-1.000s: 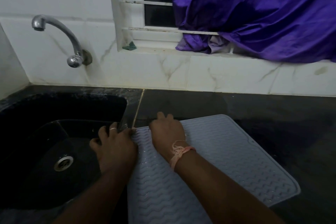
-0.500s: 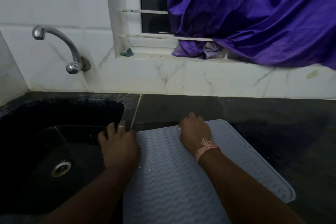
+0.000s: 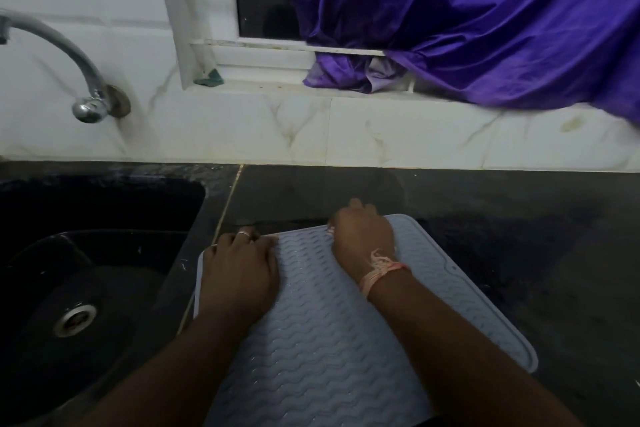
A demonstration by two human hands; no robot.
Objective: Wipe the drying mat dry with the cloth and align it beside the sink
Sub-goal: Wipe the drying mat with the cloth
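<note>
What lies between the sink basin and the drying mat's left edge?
In the head view, only a strip of dark countertop with a thin seam separates the sink from the drying mat.

surface: dark countertop (image 3: 519,204) | on it: pale ridged drying mat (image 3: 322,340) | beside: sink (image 3: 104,204)

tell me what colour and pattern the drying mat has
The drying mat is pale grey-blue with raised wavy ridges across it, seen in the head view.
</note>
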